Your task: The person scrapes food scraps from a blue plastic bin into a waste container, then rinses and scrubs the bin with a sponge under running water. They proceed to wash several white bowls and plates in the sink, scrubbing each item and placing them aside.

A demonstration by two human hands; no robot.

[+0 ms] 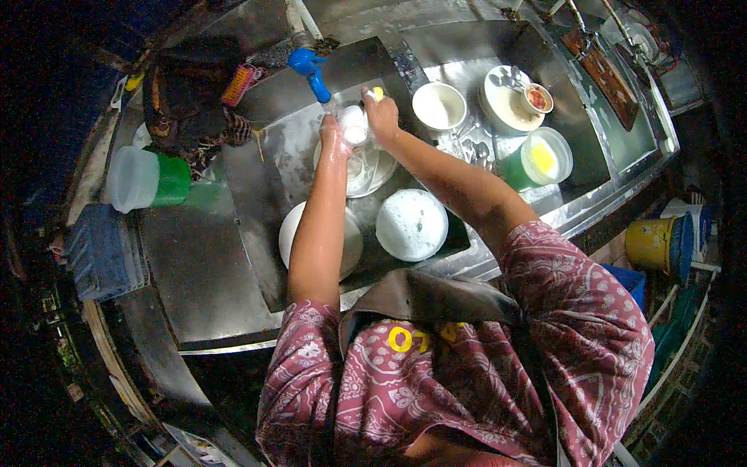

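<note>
Water runs from a blue tap (318,84) over my left hand (334,137), which holds a small white cup or bowl (353,124) from its left side. On the right, my right hand (381,115) is closed around something partly yellow, perhaps a sponge (377,93); my fingers hide most of it. Beneath my hands, white plates (382,175) lie stacked in the steel sink. Nearer to me are a large pale bowl (349,245), partly behind my left forearm, and a foamy round bowl or basin (412,225).
In the right basin are a white bowl (439,106), plates (490,108) with spoons and a small food cup (537,98), and a green-and-clear tub (546,156). A similar tub (134,179), a pink-orange brush (239,84) and a blue basket (102,251) are on the left.
</note>
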